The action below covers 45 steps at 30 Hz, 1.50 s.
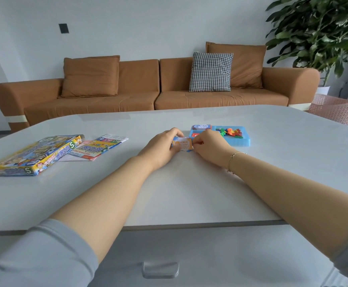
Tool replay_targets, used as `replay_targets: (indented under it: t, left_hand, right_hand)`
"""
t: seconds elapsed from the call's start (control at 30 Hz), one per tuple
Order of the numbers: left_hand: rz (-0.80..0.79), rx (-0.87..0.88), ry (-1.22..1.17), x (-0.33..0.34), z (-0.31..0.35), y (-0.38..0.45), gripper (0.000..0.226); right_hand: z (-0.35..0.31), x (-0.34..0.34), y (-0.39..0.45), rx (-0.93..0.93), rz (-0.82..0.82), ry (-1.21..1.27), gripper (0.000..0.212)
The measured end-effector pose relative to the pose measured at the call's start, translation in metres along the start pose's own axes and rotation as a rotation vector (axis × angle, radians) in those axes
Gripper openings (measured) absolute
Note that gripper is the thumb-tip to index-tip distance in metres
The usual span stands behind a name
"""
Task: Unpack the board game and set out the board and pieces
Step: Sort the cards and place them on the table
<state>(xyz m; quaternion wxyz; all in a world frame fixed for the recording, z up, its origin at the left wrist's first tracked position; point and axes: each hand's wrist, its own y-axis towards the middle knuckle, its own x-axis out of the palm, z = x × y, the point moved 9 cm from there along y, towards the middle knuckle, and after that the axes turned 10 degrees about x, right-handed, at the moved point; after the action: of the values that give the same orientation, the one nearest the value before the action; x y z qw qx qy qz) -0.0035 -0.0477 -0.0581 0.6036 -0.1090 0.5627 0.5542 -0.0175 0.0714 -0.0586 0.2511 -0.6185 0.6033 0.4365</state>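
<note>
A small stack of orange and blue game cards sits between my hands near the middle of the white table. My left hand grips its left end and my right hand pinches its right end. Just behind my right hand lies a blue plastic tray holding several small coloured pieces and another card stack. The colourful game box lies at the left, with the folded board and paper sheets beside it.
A brown sofa with cushions stands behind the table. A pink basket and a large green plant are at the back right. A drawer handle shows under the table's near edge.
</note>
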Motion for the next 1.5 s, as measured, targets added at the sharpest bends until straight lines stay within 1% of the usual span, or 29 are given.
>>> replay_targets:
  t: [0.07, 0.13, 0.17, 0.27, 0.37, 0.43, 0.53, 0.6, 0.67, 0.73, 0.8, 0.83, 0.93, 1.0, 1.1, 1.13, 1.2, 1.33, 1.4, 1.5]
  left_hand:
    - [-0.005, -0.007, 0.012, -0.001, 0.000, 0.000, 0.035]
    - [0.007, -0.001, 0.007, -0.003, 0.001, -0.001, 0.052]
    - [0.013, 0.006, 0.003, -0.003, 0.001, 0.000, 0.052]
    - [0.035, 0.058, -0.018, -0.004, 0.003, 0.001, 0.030]
    - [0.019, 0.077, 0.004, -0.003, 0.002, 0.002, 0.018]
    - [-0.044, 0.072, 0.071, 0.003, 0.000, 0.002, 0.017]
    - [-0.159, 0.048, 0.224, 0.012, -0.006, 0.003, 0.025]
    - [-0.167, 0.030, 0.254, 0.012, -0.007, 0.003, 0.024]
    - [-0.123, -0.006, 0.175, 0.008, -0.009, 0.002, 0.018]
    - [-0.059, -0.076, 0.073, 0.003, -0.012, 0.001, 0.015]
    - [0.001, -0.164, -0.022, -0.002, -0.017, 0.001, 0.019]
    - [0.028, -0.207, -0.072, -0.004, -0.021, 0.000, 0.023]
    - [0.117, -0.296, -0.230, -0.010, -0.035, -0.002, 0.023]
    - [0.169, -0.319, -0.343, -0.012, -0.042, -0.004, 0.022]
    - [0.214, -0.331, -0.456, -0.014, -0.045, -0.007, 0.022]
    - [0.221, -0.330, -0.474, -0.015, -0.045, -0.008, 0.022]
    - [0.223, -0.324, -0.489, -0.015, -0.044, -0.009, 0.022]
    - [0.208, -0.309, -0.484, -0.013, -0.044, -0.008, 0.022]
    - [0.209, -0.293, -0.474, -0.013, -0.043, -0.008, 0.022]
    - [0.198, -0.274, -0.448, -0.012, -0.040, -0.007, 0.021]
  right_hand:
    - [-0.001, 0.002, 0.001, -0.018, -0.002, 0.008, 0.025]
    - [0.002, 0.000, 0.002, 0.011, 0.018, 0.002, 0.023]
    - [0.004, -0.002, 0.002, 0.027, 0.033, -0.004, 0.021]
    - [0.003, -0.002, 0.000, 0.011, 0.027, -0.017, 0.020]
    - [0.000, 0.000, -0.001, -0.042, 0.022, 0.012, 0.020]
    - [0.000, 0.000, 0.000, -0.060, 0.036, 0.017, 0.021]
    - [0.001, -0.005, 0.001, -0.073, 0.066, 0.057, 0.020]
    - [-0.002, -0.007, -0.002, -0.084, 0.078, 0.083, 0.019]
    - [-0.005, -0.014, -0.003, -0.092, 0.108, 0.100, 0.020]
    - [-0.003, -0.031, 0.001, -0.088, 0.208, 0.039, 0.023]
    - [0.008, -0.049, 0.012, -0.040, 0.287, -0.010, 0.025]
    - [0.017, -0.054, 0.019, 0.005, 0.294, -0.020, 0.025]
    - [0.038, -0.043, 0.033, 0.131, 0.188, -0.120, 0.027]
    - [0.045, -0.036, 0.031, 0.156, 0.138, -0.108, 0.027]
    - [0.047, -0.037, 0.024, 0.146, 0.076, -0.062, 0.024]
    - [0.047, -0.039, 0.023, 0.149, 0.052, -0.067, 0.024]
    - [0.049, -0.045, 0.025, 0.184, 0.058, -0.103, 0.024]
    - [0.055, -0.068, 0.037, 0.254, 0.133, -0.053, 0.025]
    - [0.057, -0.077, 0.047, 0.283, 0.187, -0.110, 0.026]
    - [0.061, -0.066, 0.064, 0.348, 0.117, -0.168, 0.035]
